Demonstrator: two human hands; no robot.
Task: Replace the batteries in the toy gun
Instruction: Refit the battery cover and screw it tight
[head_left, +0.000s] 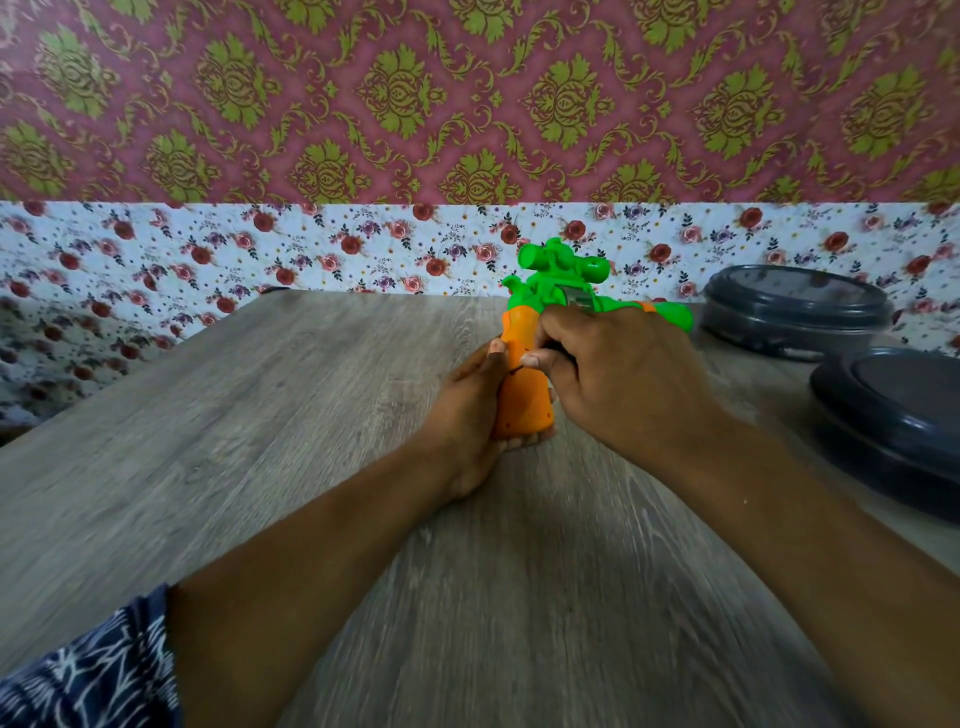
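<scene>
Patterned wallpaper backs the counter (260, 415). Both hands, left (475, 410) and right (618, 374), clasp the toy gun (524, 364), thumbs probing its orange grip; next, probably opening the battery cover.

Two bare forearms run up to the left hand (470, 410) and right hand (623, 374), with no rings, watch or bracelets on either. Well back from the left hand, at the elbow, sits a short dark blue sleeve (88, 670) printed with thin white branching lines.
</scene>
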